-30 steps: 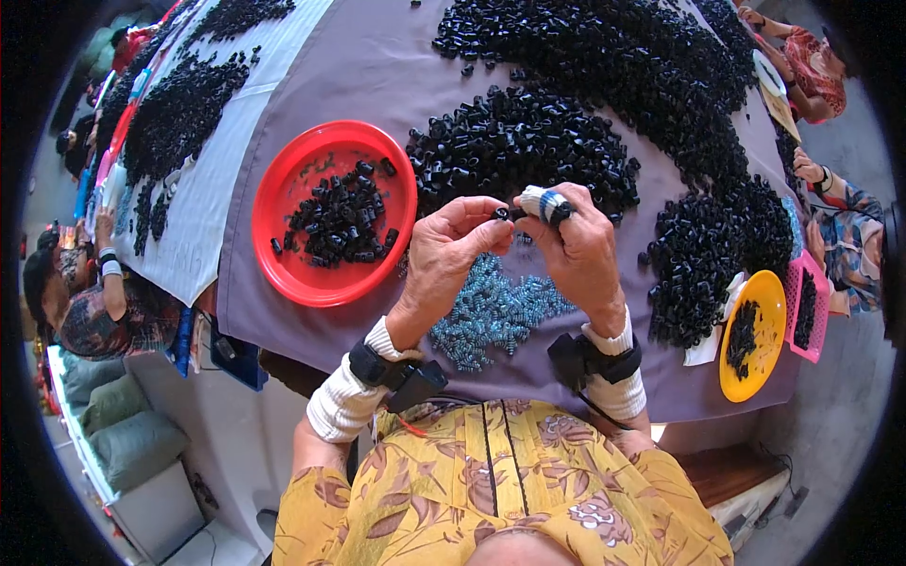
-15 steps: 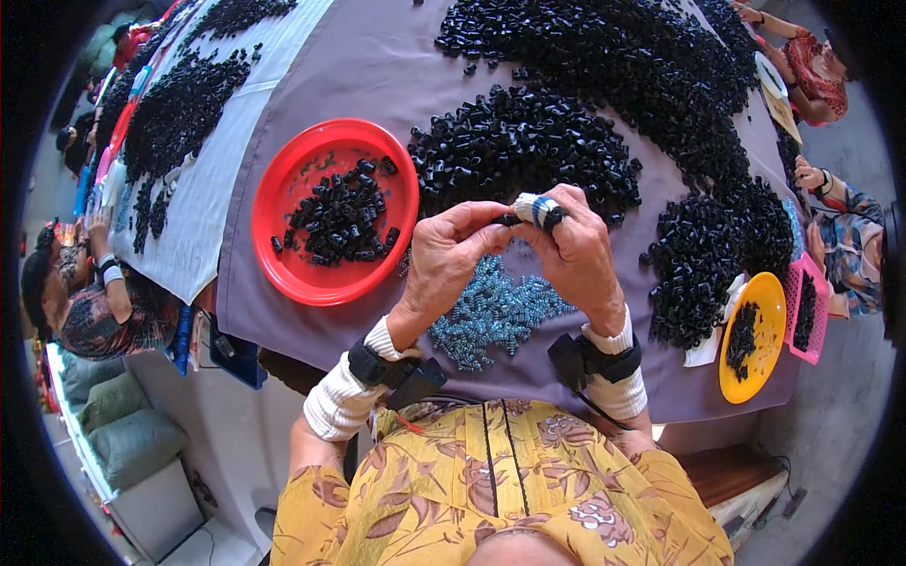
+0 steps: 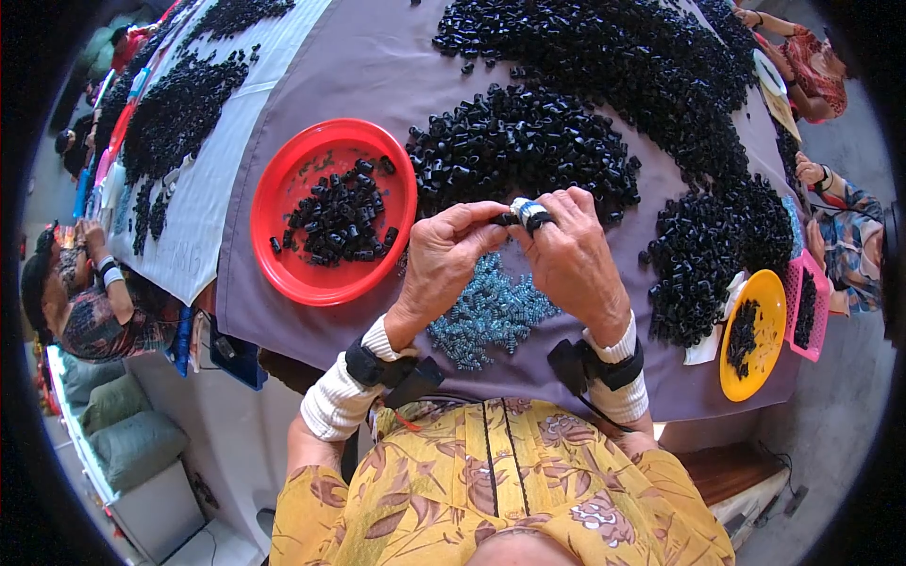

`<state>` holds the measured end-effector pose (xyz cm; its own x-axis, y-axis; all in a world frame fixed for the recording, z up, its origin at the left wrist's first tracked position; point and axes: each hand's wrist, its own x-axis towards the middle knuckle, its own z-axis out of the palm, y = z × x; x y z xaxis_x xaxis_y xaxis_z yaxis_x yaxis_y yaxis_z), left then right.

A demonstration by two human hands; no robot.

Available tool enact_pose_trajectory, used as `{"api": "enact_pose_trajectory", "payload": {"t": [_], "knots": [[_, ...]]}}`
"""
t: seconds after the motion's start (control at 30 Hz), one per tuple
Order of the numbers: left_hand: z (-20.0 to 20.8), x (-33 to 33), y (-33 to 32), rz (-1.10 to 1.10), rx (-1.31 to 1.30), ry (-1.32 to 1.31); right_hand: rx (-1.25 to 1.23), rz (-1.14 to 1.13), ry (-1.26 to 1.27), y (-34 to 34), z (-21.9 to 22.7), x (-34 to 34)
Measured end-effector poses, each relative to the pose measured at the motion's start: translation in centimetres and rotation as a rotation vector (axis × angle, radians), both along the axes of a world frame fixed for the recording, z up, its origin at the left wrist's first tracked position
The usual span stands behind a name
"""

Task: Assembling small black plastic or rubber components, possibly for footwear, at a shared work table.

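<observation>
My left hand [image 3: 442, 259] pinches a small black plastic piece [image 3: 505, 219] between thumb and fingertips. Against its other end, the curled fingers of my right hand [image 3: 572, 255] are closed; a white and blue knitted cover with a black band [image 3: 531, 213] wraps one finger. Both hands meet above a heap of small bluish, coil-like pieces [image 3: 486, 316], which seem to be springs. Just beyond lies a mound of short black plastic tubes [image 3: 519, 141]. To the left, a round red tray [image 3: 269, 250] holds more black pieces.
Larger black heaps [image 3: 604, 47] spread over the grey-purple tablecloth [image 3: 311, 85]. On the right are a yellow plate [image 3: 776, 325] and a pink basket [image 3: 819, 321], both holding black bits. Co-workers sit at the left [image 3: 109, 302] and right [image 3: 854, 236] edges.
My right hand has turned slightly, its fingers rolling over the black piece. My left hand keeps its pinch in nearly the same place.
</observation>
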<state>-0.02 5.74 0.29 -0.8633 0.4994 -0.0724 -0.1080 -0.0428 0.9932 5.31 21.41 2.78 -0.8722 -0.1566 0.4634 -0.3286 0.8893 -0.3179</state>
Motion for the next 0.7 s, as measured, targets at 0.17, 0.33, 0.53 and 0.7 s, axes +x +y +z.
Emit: {"api": "enact_pose_trajectory", "payload": {"t": [0.17,0.33,0.53,0.7], "knots": [[-0.7,-0.1,-0.1,0.029,0.009,0.082,0.02,-0.012,-0.01,-0.5,-0.2,0.1],[-0.2,-0.2,-0.3,-0.003,-0.057,0.199,-0.051,0.036,-0.036,-0.4,-0.5,0.2],[0.2,-0.3,-0.4,-0.002,-0.096,0.273,-0.114,0.093,-0.051,-0.2,-0.7,-0.1],[0.2,-0.4,-0.4,-0.014,-0.113,0.318,-0.144,0.109,-0.063,-0.1,-1.2,0.0]]}}
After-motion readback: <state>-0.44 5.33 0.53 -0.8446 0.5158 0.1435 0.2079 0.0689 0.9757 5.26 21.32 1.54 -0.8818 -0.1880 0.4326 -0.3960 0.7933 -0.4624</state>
